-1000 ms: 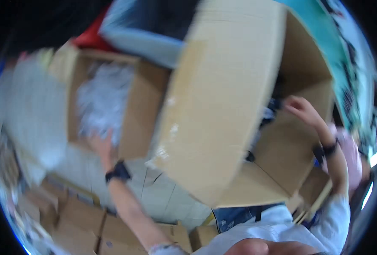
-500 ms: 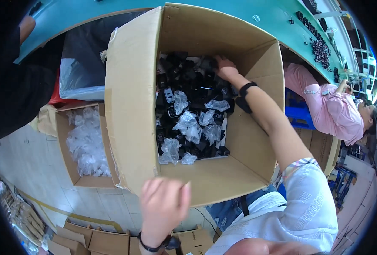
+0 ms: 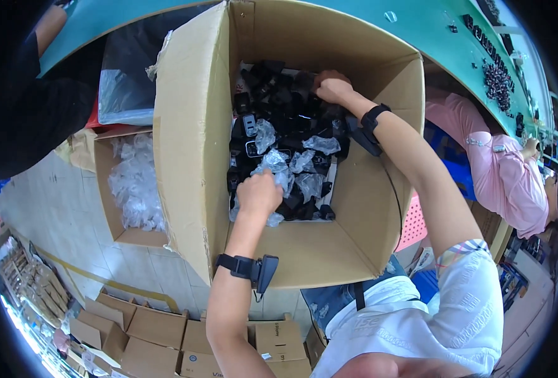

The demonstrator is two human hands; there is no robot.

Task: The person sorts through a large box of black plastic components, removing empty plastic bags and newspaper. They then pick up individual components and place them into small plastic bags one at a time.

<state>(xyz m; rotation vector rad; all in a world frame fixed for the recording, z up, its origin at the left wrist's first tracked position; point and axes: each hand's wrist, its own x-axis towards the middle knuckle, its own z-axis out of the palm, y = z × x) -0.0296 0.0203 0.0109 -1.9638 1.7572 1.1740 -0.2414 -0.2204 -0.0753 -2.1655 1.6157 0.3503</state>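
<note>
A deep cardboard box (image 3: 191, 138) stands open before me, its floor covered with small black plastic parts (image 3: 282, 104). Crumpled clear plastic bags (image 3: 321, 145) lie over the parts, mostly in the middle and near side. At the far right of the heap, my right hand (image 3: 334, 87) is down among the black parts, fingers curled; what they grip is hidden. My left hand (image 3: 260, 192) is inside the box at the left, closed against the bags, and whether it pinches one cannot be made out. Both wrists wear black straps with small devices.
Left of the box, a smaller carton (image 3: 137, 234) holds clear plastic bags. A green table (image 3: 354, 16) runs along the far side, with small dark parts (image 3: 498, 82) at its right. A person in pink (image 3: 512, 183) sits at right; another person's dark sleeve (image 3: 33, 126) is at left. Cartons (image 3: 156, 337) stand on the floor behind.
My left hand has moved from outside the box's near edge forward into it, onto the bags. My right hand stays at the far end of the heap. The view has shifted slightly.
</note>
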